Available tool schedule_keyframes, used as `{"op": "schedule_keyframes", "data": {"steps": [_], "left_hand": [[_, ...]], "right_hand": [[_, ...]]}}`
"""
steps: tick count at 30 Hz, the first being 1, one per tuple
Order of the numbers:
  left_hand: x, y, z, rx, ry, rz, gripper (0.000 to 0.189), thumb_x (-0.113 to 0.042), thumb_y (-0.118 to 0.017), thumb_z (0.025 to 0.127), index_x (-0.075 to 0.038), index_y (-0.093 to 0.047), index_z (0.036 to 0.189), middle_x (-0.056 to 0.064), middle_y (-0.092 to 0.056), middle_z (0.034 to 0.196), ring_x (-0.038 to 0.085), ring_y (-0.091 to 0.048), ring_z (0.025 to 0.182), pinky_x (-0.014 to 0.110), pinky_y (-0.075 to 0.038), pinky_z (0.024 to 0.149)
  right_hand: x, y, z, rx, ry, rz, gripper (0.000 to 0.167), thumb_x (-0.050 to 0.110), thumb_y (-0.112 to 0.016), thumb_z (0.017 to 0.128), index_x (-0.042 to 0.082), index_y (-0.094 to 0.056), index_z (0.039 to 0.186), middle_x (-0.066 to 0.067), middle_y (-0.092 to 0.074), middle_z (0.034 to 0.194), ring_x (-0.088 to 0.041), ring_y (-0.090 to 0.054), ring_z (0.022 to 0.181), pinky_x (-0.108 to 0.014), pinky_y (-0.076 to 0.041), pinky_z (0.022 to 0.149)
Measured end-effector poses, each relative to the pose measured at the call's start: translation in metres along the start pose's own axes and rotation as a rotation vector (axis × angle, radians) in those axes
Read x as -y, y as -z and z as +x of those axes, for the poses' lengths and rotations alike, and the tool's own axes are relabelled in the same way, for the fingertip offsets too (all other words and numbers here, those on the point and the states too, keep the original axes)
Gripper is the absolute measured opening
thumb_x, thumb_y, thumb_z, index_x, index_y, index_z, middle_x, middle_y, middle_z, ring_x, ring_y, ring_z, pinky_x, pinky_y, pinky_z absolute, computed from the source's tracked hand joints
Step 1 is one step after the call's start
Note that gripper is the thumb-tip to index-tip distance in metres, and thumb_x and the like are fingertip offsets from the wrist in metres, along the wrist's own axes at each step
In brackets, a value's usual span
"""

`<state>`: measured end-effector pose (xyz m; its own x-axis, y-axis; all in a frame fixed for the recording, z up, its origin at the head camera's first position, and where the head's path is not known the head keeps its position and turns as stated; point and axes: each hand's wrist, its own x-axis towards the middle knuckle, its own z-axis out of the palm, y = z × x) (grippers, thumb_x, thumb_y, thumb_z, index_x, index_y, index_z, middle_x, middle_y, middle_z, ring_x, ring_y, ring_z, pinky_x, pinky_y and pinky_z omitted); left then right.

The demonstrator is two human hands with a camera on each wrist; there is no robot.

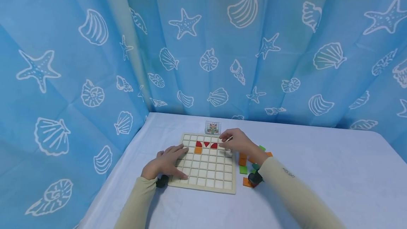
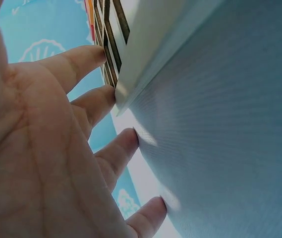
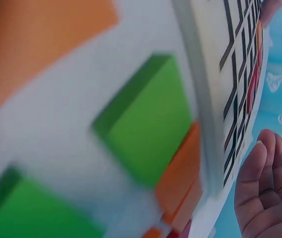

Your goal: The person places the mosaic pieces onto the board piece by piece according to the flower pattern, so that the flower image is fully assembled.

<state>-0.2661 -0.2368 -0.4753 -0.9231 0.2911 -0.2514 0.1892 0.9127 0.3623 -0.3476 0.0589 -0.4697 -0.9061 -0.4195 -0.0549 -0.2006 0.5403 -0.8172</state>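
Observation:
A cream grid board (image 1: 206, 186) lies on the white cloth. In its upper rows sit two red rounded tiles, one at the left (image 1: 198, 144) and one at the right (image 1: 214, 146), with a red triangle tile (image 1: 206, 144) between them. Below the left one is an orange square tile (image 1: 198, 150). My left hand (image 1: 166, 162) rests with spread fingers on the board's left edge; two fingertips touch the rim in the left wrist view. Over the board's upper right, beside the right red tile, hovers my right hand (image 1: 238, 142), its fingers lightly bent and apart, nothing visible between them.
Loose orange, green and red tiles lie right of the board, including a green tile (image 1: 243, 170) and an orange tile (image 1: 247, 182), partly under the right forearm. A small pattern card (image 1: 213, 128) stands behind the board. A blue shell-print curtain (image 1: 203, 45) closes off the back and left.

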Motion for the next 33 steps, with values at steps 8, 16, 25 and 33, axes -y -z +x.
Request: {"op": "schedule_keyframes", "data": {"steps": [8, 16, 25, 33], "left_hand": [[0.001, 0.000, 0.001, -0.001, 0.011, 0.013, 0.105, -0.054, -0.086, 0.068, -0.024, -0.034, 0.155, 0.004, -0.025, 0.164, 0.033, -0.020, 0.151, 0.067, -0.018, 0.113], [0.000, 0.000, 0.000, 0.006, 0.002, -0.002, 0.104, -0.052, -0.086, 0.069, -0.022, -0.034, 0.155, 0.006, -0.025, 0.164, 0.034, -0.020, 0.150, 0.068, -0.017, 0.113], [0.001, 0.001, 0.000, 0.000, 0.005, 0.005, 0.105, -0.055, -0.086, 0.068, -0.023, -0.035, 0.154, 0.005, -0.026, 0.164, 0.033, -0.021, 0.150, 0.068, -0.019, 0.113], [0.000, -0.001, 0.000, 0.005, 0.005, -0.014, 0.106, -0.055, -0.086, 0.067, -0.023, -0.035, 0.154, 0.005, -0.025, 0.164, 0.034, -0.020, 0.150, 0.069, -0.018, 0.113]], "right_hand": [[-0.013, 0.018, -0.008, -0.026, -0.073, -0.070, 0.031, 0.023, -0.075, 0.088, 0.008, -0.071, 0.115, -0.006, -0.066, 0.102, -0.020, -0.060, 0.088, -0.030, -0.054, 0.067], [-0.026, 0.030, -0.022, 0.012, -0.104, -0.117, 0.027, 0.023, -0.075, 0.088, 0.008, -0.070, 0.111, -0.006, -0.066, 0.102, -0.019, -0.059, 0.079, -0.030, -0.055, 0.062], [-0.025, 0.029, -0.044, 0.063, -0.055, -0.218, 0.024, 0.022, -0.079, 0.084, 0.014, -0.072, 0.105, 0.002, -0.067, 0.092, -0.016, -0.057, 0.082, -0.027, -0.054, 0.069], [-0.024, 0.030, -0.065, 0.132, 0.013, -0.191, 0.024, 0.017, -0.079, 0.084, 0.011, -0.071, 0.106, 0.003, -0.070, 0.091, -0.015, -0.061, 0.082, -0.029, -0.057, 0.079]]}}
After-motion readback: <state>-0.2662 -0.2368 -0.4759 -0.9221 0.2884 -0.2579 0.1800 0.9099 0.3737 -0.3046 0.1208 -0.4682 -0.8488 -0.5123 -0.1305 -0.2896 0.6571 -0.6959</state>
